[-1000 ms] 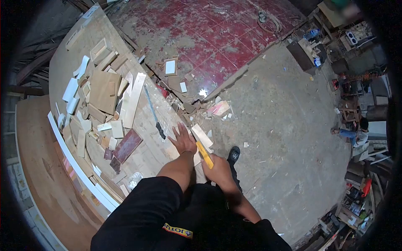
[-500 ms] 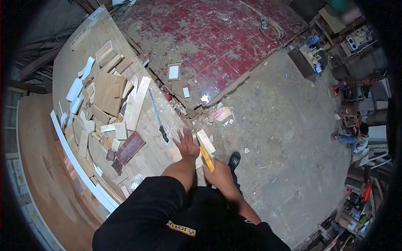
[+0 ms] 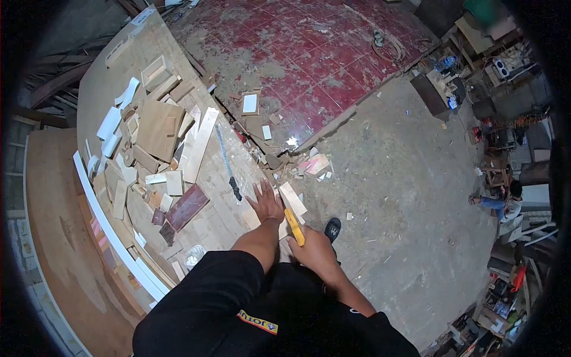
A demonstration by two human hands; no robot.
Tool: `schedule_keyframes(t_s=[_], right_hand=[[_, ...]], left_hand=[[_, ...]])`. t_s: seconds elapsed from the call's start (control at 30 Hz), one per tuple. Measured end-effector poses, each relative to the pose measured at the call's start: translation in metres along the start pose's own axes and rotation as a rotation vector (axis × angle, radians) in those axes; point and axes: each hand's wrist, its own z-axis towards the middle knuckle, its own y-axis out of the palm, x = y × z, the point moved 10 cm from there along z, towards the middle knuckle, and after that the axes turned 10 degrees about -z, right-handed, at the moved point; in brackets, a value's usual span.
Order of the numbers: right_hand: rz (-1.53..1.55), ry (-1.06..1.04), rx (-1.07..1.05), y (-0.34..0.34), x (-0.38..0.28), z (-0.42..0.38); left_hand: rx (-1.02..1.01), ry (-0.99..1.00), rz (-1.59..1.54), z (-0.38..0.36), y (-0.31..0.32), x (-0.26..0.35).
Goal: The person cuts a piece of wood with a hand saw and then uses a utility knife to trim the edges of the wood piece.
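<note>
My left hand (image 3: 267, 203) lies flat with fingers spread at the right edge of the wooden worktable (image 3: 220, 229). Close to its right is a pale wood piece (image 3: 292, 197) at the edge. My right hand (image 3: 311, 247) is wrapped round a yellow-handled tool (image 3: 294, 226), which slants up toward the left hand; its far end is too small to make out. Left of my left hand, a blue coiled cord with a black end (image 3: 234, 188) rests on the tabletop.
Wood offcuts, a brown board (image 3: 159, 130) and a dark red block (image 3: 187, 207) crowd the table's left part. A shoe (image 3: 333, 228) shows on the concrete floor. A person (image 3: 505, 205) sits at the far right among clutter.
The view has shifted slightly, so the table and floor items sit a little further right. Both hands keep nearly the same pose, with the tool still in my right hand.
</note>
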Motion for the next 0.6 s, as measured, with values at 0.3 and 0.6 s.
schedule_keyframes(t_s=[0.3, 0.6], right_hand=[[-0.042, 0.056, 0.029, 0.017, 0.007, 0.012], [-0.035, 0.086, -0.091, -0.018, 0.007, -0.026]], left_hand=[[-0.058, -0.031, 0.05, 0.002, 0.0, 0.0], [-0.041, -0.018, 0.011, 0.0, -0.005, 0.004]])
